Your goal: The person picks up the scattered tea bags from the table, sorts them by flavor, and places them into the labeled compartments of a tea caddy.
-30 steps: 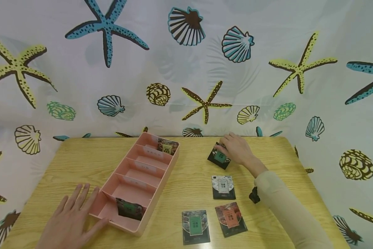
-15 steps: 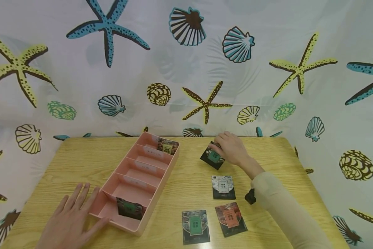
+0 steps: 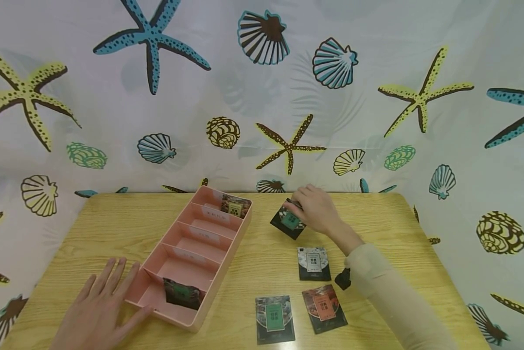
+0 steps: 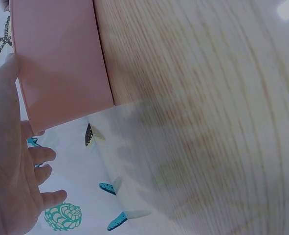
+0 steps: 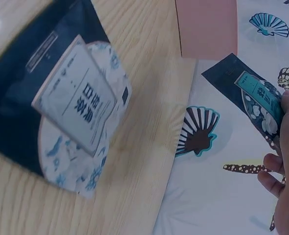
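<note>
Within right grip [image 3: 313,210], green-labelled packet [image 3: 289,222], pinched at one end.

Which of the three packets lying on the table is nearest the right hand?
The white-labelled packet. It lies farthest back, closest to the right hand; the flat green-labelled packet and the orange-labelled packet lie farther from it.

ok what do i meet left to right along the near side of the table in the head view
left hand → pink box → flat green packet → orange packet → right sleeve
</note>
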Demonstrator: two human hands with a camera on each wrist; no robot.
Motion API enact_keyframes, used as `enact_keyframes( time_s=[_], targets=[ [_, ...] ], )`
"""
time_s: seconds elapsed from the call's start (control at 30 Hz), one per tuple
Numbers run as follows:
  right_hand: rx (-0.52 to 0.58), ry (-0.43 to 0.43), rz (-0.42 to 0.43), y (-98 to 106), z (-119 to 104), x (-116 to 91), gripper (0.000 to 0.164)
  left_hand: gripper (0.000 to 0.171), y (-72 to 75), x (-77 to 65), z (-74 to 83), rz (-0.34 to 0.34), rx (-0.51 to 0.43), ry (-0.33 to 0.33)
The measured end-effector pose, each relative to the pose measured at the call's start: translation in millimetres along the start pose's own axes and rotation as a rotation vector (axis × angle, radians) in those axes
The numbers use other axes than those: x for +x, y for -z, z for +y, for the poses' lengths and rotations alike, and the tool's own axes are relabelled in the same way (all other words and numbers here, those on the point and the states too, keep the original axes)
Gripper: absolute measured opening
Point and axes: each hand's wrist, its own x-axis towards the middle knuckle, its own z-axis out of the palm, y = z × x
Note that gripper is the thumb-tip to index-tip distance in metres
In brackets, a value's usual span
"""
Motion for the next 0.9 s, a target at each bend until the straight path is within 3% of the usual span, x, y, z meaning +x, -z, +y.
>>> enact_keyframes(
  time_s=[0.3, 0.63, 0.9],
  targets=[
    [0.005, 0.033, 0.02, 1, -21, 16, 0.032, 0.1, 2.1, 2.0, 0.7, -0.029, -0.001, 0.009],
    [-0.055, 0.144, 0.025, -1, -43, 40, 0.031, 0.1, -3.3, -0.3, 1.2, -0.015, -0.013, 0.011],
    [-0.059, 0.212, 0.1, -4, -59, 60, 0.031, 0.101, -0.9, 0.5, 1.7, -0.039, -0.027, 0.02]
  ],
)
